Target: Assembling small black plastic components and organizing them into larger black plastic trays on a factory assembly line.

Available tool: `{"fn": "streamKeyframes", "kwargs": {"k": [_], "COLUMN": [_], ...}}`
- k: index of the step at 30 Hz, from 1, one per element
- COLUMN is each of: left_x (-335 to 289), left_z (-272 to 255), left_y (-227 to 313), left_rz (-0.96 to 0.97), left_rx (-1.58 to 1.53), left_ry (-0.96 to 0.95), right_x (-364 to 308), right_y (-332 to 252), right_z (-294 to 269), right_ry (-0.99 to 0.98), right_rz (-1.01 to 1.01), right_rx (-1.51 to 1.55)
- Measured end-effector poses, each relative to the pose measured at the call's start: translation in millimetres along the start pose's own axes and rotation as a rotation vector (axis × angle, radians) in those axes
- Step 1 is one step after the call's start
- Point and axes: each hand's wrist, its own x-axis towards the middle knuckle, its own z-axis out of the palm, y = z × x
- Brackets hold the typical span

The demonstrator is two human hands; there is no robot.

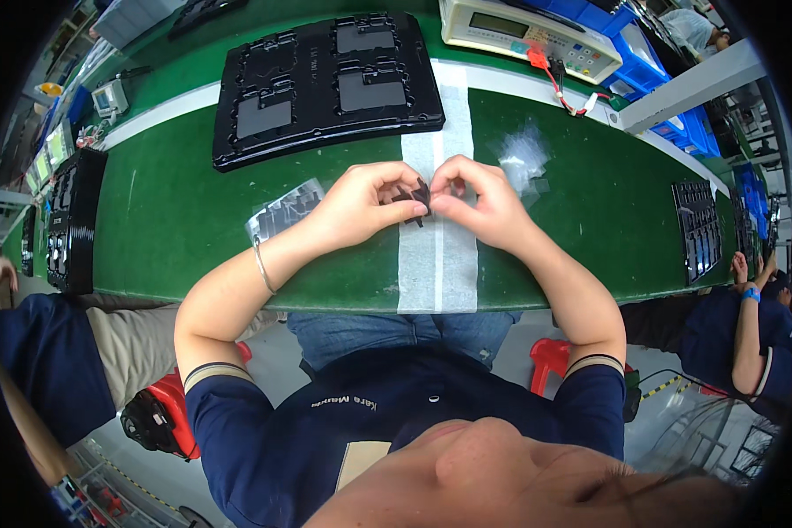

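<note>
Over the pale strip on the green table, my left hand (371, 201) pinches a small black part (420, 195) with jagged, thin edges; its exact kind is unclear. Close against it, thumb and fingertips together, is my right hand (477, 199). Whatever lies between those right fingertips is too small to make out. Beside my left wrist lies a clear sheet with dark strips (283, 211), partly covered by my forearm. A small heap of transparent film pieces (524, 157) sits to the right, beyond my right hand.
A large black moulded tray (326, 130) holding flat grey pieces stands beyond my hands. Farther back right is a beige bench meter (528, 37) with red leads (561, 84). More black trays stand at left (76, 220) and right (699, 231). Co-workers sit on both sides.
</note>
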Motion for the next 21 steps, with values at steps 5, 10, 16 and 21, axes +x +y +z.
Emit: {"fn": "streamKeyframes", "kwargs": {"k": [5, 10, 16, 21], "left_x": [-1, -8, -2, 36], "left_z": [10, 14, 20, -32], "left_y": [0, -2, 7, 20], "left_rz": [0.147, -0.02, 0.093, 0.456], "left_rx": [0.138, -0.23, 0.558, 1.001], "left_ry": [-0.083, -0.122, 0.067, 0.276], "right_x": [-8, -9, -15, -12], "right_y": [2, 12, 39, 29], "right_z": [1, -23, -84, -67], "right_ry": [-0.151, -0.222, 0.052, 0.343], "right_rz": [0.159, 0.145, 0.375, 0.049], "right_rx": [0.055, 0.275, -0.642, -0.832]}}
